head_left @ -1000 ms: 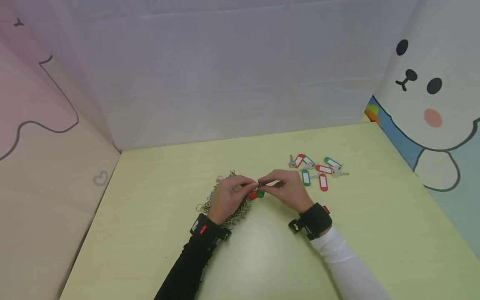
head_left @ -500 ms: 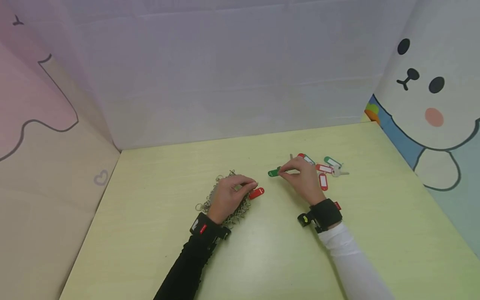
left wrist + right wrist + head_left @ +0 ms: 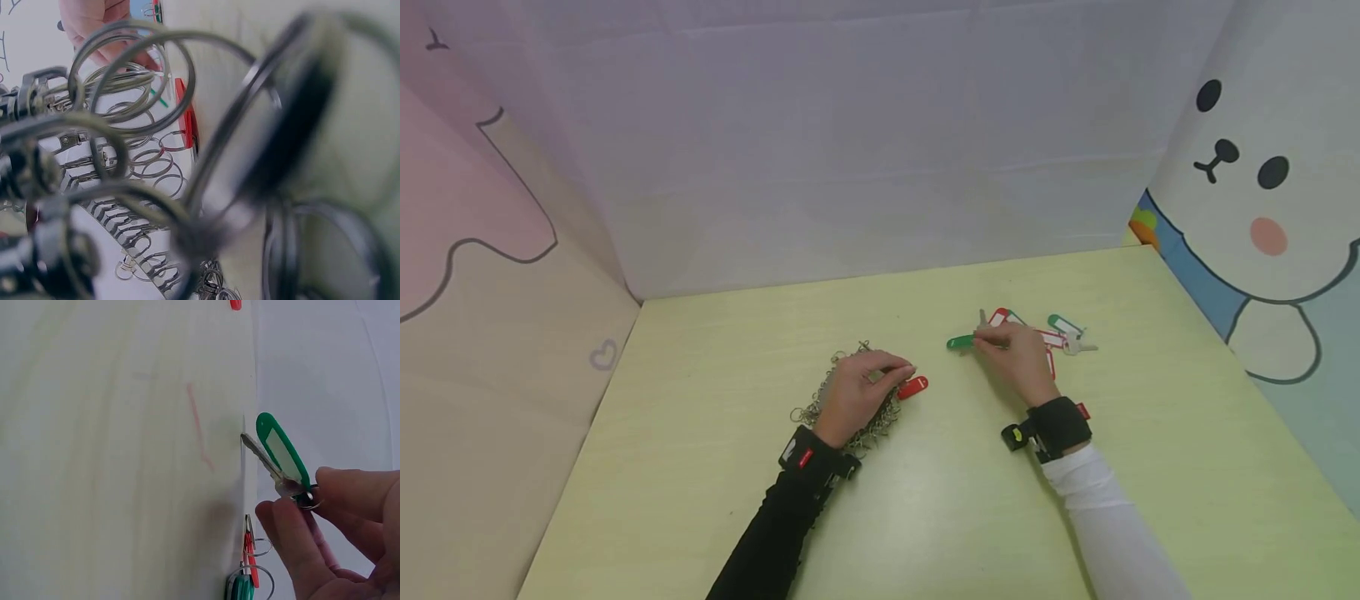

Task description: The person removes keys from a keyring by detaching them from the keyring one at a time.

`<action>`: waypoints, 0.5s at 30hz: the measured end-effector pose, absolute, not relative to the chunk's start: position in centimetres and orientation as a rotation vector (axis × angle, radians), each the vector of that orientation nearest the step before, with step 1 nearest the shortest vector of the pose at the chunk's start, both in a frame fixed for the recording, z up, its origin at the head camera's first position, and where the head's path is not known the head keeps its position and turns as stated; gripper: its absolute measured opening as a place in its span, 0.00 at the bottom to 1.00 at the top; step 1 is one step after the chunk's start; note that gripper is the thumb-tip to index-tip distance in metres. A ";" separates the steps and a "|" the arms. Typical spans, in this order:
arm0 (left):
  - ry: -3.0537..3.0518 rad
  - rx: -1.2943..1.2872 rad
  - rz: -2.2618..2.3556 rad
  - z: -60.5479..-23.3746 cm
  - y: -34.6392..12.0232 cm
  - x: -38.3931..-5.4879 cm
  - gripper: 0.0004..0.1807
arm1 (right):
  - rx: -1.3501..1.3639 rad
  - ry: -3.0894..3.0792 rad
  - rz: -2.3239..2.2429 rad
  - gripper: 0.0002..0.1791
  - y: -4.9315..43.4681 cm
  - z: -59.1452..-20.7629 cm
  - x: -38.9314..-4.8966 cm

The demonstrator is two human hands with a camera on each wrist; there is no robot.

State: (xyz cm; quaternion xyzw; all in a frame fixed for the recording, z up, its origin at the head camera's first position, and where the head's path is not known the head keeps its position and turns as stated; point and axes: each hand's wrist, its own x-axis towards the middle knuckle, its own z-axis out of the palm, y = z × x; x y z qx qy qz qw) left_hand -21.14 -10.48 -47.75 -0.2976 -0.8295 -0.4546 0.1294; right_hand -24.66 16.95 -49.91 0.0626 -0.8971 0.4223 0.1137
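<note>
My right hand pinches the ring of a green key tag between thumb and fingers. A small key hangs from that same ring beside the tag. In the head view the green tag pokes out left of the fingertips. My left hand lies over a bundle of metal rings, thumb and index fingertip together at its right side. Seen from the left wrist, those fingers meet at the ends of the rings and seem to pinch one. Just below the fingertips a red key tag sticks out.
Several keys with red and green tags lie by my right hand, among them a green tag, a red tag and a key. A white curtain hangs along the table's back edge.
My right hand has parted from the left and moved right and slightly up with the green key tag, towards the other tagged keys. The left hand has stayed in place.
</note>
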 end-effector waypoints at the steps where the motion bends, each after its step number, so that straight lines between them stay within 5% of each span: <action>1: -2.413 -0.865 -1.324 -47.7 -10.5 -21.1 0.06 | 0.170 -2.653 1.244 0.09 17.0 -49.9 -24.6; 15: -2.443 -0.847 -1.314 -47.7 -10.4 -21.1 0.05 | 0.192 -2.701 1.332 0.14 16.4 -49.6 -24.2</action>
